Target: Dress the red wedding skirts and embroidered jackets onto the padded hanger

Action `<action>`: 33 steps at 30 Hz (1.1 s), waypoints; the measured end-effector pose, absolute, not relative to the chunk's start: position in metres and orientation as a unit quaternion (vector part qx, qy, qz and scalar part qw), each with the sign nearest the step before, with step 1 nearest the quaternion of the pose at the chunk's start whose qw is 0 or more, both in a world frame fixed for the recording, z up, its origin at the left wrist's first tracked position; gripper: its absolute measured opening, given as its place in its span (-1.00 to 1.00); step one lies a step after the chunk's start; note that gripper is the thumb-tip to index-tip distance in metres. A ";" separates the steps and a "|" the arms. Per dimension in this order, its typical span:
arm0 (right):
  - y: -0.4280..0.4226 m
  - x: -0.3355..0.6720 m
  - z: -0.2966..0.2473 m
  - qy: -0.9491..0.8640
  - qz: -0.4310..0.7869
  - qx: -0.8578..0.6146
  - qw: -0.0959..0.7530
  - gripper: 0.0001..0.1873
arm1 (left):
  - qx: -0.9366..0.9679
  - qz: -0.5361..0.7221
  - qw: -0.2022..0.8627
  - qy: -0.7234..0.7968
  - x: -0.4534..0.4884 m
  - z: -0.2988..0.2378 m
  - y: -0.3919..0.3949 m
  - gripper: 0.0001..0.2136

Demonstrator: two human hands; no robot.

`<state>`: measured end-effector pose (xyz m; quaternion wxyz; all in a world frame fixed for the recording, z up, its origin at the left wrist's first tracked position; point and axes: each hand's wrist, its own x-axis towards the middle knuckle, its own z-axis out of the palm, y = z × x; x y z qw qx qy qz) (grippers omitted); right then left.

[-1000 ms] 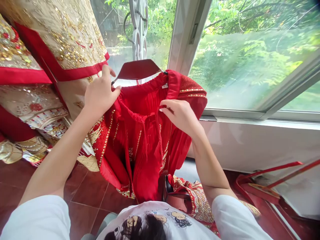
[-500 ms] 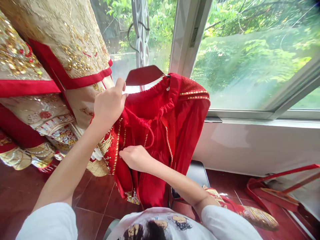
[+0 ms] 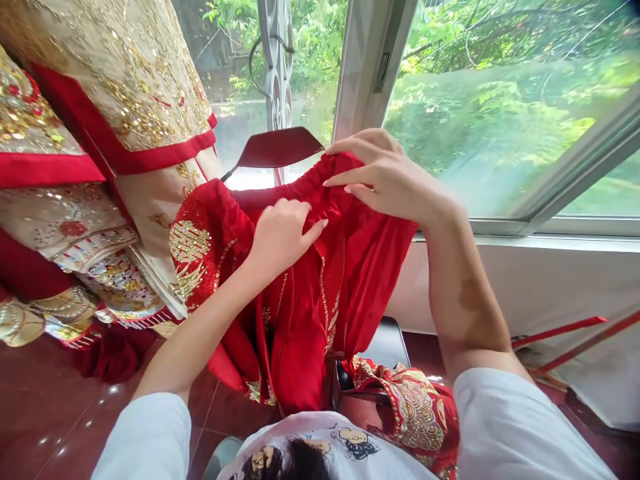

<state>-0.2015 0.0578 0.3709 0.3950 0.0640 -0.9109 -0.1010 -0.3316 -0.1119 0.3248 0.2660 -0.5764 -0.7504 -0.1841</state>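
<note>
A red skirt with gold embroidery (image 3: 300,307) hangs in front of me from a dark red hanger (image 3: 277,147). My left hand (image 3: 283,233) is closed on the gathered red waistband near its middle. My right hand (image 3: 387,177) rests on the waistband's right end, fingers curled over the fabric and pinching it. The hanger's metal hook (image 3: 260,67) rises toward the window.
Beige and gold embroidered garments with red trim (image 3: 100,133) hang at the left. A window frame (image 3: 365,67) and sill (image 3: 550,230) stand behind. More red embroidered cloth (image 3: 415,407) lies on a dark stool below. Red straps (image 3: 565,333) lie at the right on the red tiled floor (image 3: 50,413).
My right hand rose from low on the skirt front to the waistband's right end. My left hand shifted right from the hanger's left end to the middle of the waistband.
</note>
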 end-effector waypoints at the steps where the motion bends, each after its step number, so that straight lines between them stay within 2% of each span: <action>1: 0.058 -0.203 0.372 -0.920 -0.115 0.067 0.369 -0.76 | -0.575 -0.180 0.239 -0.762 -0.330 0.321 -0.108 -0.67; 5: 0.068 -0.208 0.376 -0.924 -0.174 0.059 0.336 -0.76 | -0.579 -0.197 0.193 -0.767 -0.336 0.316 -0.111 -0.72; 10: 0.096 -0.210 0.391 -0.910 -0.156 0.065 0.379 -0.64 | -0.589 -0.312 0.184 -0.722 -0.341 0.315 -0.131 -0.71; 14: 0.084 -0.209 0.391 -0.905 -0.120 0.095 0.397 -0.76 | -0.587 -0.422 0.129 -0.678 -0.337 0.304 -0.134 -0.75; 17: 0.063 -0.208 0.384 -0.922 -0.056 0.143 0.355 -0.83 | -0.584 -0.480 0.091 -0.649 -0.331 0.296 -0.132 -0.80; 22: 0.058 -0.215 0.383 -0.941 0.007 0.164 0.297 -0.70 | -0.581 -0.496 0.106 -0.637 -0.326 0.294 -0.131 -0.80; 26: 0.065 -0.219 0.385 -0.940 -0.006 0.148 0.306 -0.60 | -0.559 -0.551 0.036 -0.618 -0.328 0.291 -0.131 -0.77; 30: 0.060 -0.215 0.379 -0.937 0.003 0.149 0.315 -0.75 | -0.485 -0.627 -0.021 -0.610 -0.328 0.282 -0.134 -0.85; 33: 0.052 -0.211 0.374 -0.940 0.020 0.150 0.307 -0.77 | -0.463 -0.638 -0.044 -0.614 -0.329 0.278 -0.135 -0.88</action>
